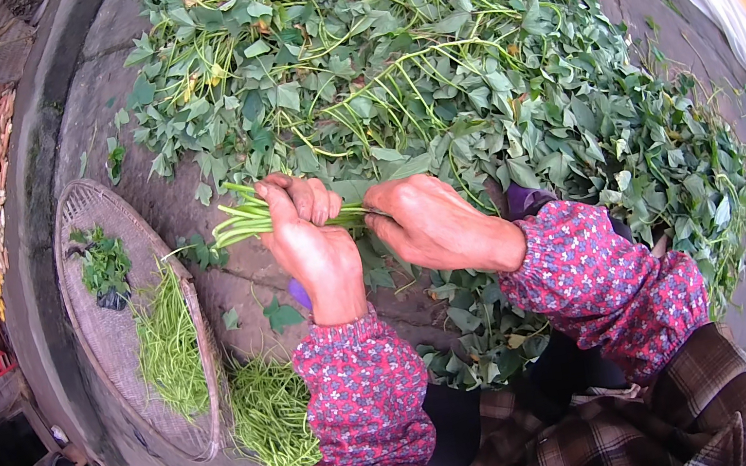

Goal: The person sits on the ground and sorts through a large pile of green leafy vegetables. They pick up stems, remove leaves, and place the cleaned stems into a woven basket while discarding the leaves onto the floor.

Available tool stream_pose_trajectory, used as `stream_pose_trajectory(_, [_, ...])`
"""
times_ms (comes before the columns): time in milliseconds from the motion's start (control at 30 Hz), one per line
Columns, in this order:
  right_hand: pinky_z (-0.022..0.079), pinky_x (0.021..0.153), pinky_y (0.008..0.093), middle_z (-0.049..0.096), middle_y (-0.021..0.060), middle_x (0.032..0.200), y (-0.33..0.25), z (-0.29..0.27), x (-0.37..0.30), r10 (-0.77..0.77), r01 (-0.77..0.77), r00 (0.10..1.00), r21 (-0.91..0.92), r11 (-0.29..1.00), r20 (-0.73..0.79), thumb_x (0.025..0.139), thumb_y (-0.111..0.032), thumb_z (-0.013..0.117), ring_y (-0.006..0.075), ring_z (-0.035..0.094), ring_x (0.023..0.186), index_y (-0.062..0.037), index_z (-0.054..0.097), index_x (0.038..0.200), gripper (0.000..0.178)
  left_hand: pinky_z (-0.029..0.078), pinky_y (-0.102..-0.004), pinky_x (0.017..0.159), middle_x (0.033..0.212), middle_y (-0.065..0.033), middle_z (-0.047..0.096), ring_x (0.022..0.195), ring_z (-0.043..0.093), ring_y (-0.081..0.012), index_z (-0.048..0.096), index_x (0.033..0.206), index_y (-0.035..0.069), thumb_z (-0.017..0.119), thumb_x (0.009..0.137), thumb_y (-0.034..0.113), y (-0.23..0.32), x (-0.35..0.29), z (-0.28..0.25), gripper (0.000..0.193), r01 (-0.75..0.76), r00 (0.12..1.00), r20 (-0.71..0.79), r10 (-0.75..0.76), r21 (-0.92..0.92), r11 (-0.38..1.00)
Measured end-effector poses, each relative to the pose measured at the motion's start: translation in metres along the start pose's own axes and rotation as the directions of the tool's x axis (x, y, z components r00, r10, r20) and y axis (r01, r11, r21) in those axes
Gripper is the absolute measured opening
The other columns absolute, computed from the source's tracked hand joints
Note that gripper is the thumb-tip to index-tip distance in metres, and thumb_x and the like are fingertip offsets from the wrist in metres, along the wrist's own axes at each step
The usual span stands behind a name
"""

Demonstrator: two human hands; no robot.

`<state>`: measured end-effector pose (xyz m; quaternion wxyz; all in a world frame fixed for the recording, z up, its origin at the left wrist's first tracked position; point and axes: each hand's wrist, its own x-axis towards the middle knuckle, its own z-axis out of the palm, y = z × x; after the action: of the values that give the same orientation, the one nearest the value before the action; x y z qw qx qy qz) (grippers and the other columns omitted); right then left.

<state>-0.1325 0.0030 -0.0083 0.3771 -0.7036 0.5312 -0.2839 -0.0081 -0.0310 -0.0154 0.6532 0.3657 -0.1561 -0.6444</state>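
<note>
Head cam (only view): L hand (306, 234) is wrapped tight round a bunch of stems (242, 219), loose ends poking out on its L side; R hand (430, 218) has fingers bent in at the bunch's R end, prob. pinching it, tho exact fingertip contact is hidden. Bunch is held up mid-frame, betw. the hands, just this side of the vine heap (362, 47). Work looks like stripping stems off leafy vines. Done so far, approx.: one lot of bare stems (171, 351) in the woven tray (110, 341) to the L, plus a stem pile (270, 413) on the ground just beside it, near the L sleeve (364, 417). A small leafy clump (105, 263) also sits in the tray, apart from the stems. Left to do: the heap's still big, leaves mostly on, so I'd judge it well short of finished; the bunch in hand seems nearly bare, w/ its R end partly covered.
</note>
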Motion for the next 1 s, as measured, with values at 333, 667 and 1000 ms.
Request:
stream_pose_trajectory(333, [0.039, 0.053, 0.0291, 0.052, 0.0063, 0.056, 0.013, 0.000, 0.003, 0.017, -0.289, 0.889, 0.532, 0.796, 0.458, 0.074, -0.012, 0.047, 0.0116, 0.047, 0.054, 0.0042, 0.055, 0.066, 0.020, 0.014, -0.0219, 0.039, 0.051, 0.0059, 0.022, 0.044, 0.017, -0.0058, 0.047, 0.080, 0.009, 0.040, 0.092, 0.028, 0.008, 0.000, 0.009, 0.024, -0.012, 0.999, 0.042, 0.015, -0.055, 0.998])
stream_pose_trajectory(667, [0.046, 0.059, 0.0347, 0.059, 0.0161, 0.065, -0.004, -0.024, -0.001, 0.001, -0.051, 0.987, 0.310, 0.949, 0.161, 0.070, -0.016, 0.064, 0.0257, 0.058, 0.061, -0.0005, 0.061, 0.074, 0.016, 0.020, -0.0227, 0.042, 0.052, 0.0039, 0.022, 0.046, 0.021, -0.0080, 0.046, 0.078, 0.008, 0.037, 0.093, 0.028, 0.048, 0.021, -0.036, 0.027, 0.015, 0.998, 0.063, 0.000, -0.243, 0.970])
stream_pose_trajectory(1000, [0.047, 0.054, 0.0377, 0.055, 0.0133, 0.079, 0.001, -0.014, 0.008, -0.353, 0.326, 0.924, -0.178, 0.928, -0.149, 0.065, -0.003, 0.059, 0.0311, 0.058, 0.067, 0.0004, 0.058, 0.081, 0.017, 0.022, -0.0227, 0.043, 0.053, 0.0030, 0.024, 0.046, 0.022, -0.0084, 0.046, 0.078, 0.007, 0.037, 0.093, 0.026, 0.038, 0.019, -0.030, 0.026, 0.142, 0.984, 0.154, -0.092, -0.354, 0.924])
